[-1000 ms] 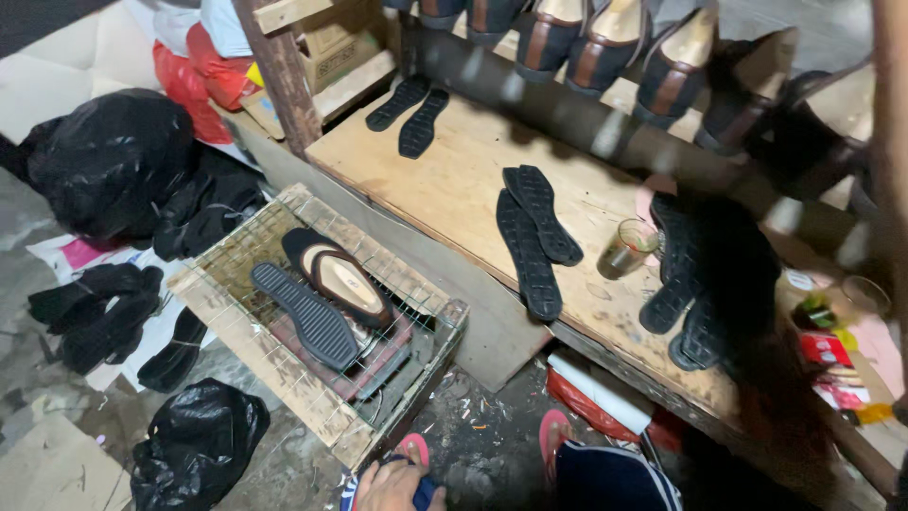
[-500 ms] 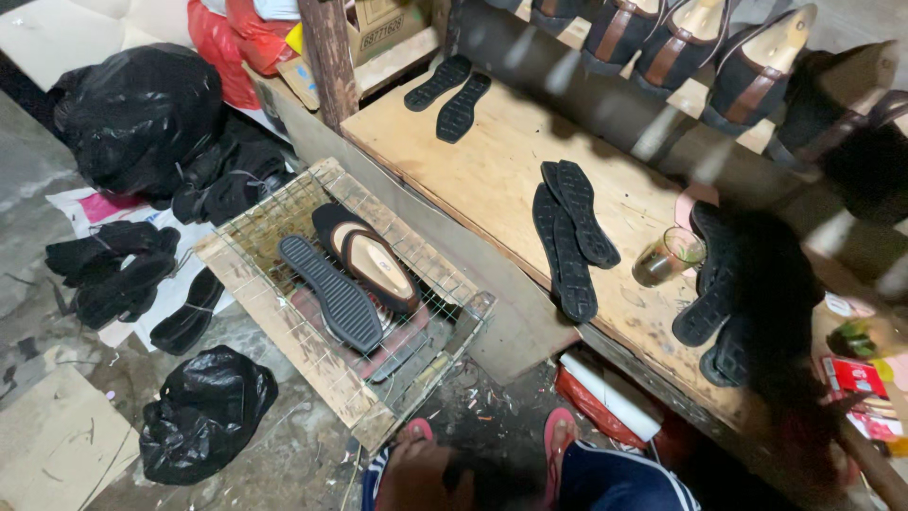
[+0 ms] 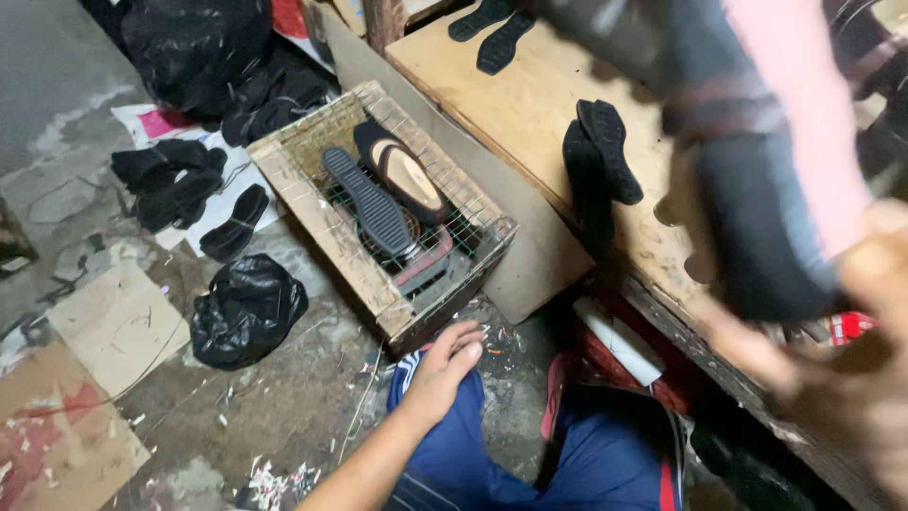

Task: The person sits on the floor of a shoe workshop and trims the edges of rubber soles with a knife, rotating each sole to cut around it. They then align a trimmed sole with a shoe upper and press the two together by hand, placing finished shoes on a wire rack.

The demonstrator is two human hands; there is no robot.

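Lifting a dark shoe (image 3: 757, 227) newly into view, the right hand (image 3: 851, 378) is grasping it above the workbench (image 3: 530, 104) while the left hand (image 3: 440, 369), loose and holding nothing, is now resting on the knee beside it.

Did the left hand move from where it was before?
Yes. The left hand has come up from the bottom edge, closer to the wire-topped wooden crate, resting on the knee.

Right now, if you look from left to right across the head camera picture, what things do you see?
Cardboard sheet → black bag → wire crate holding a black sole → left hand → pair of soles on the bench → right hand, blurred, holding a dark shoe.
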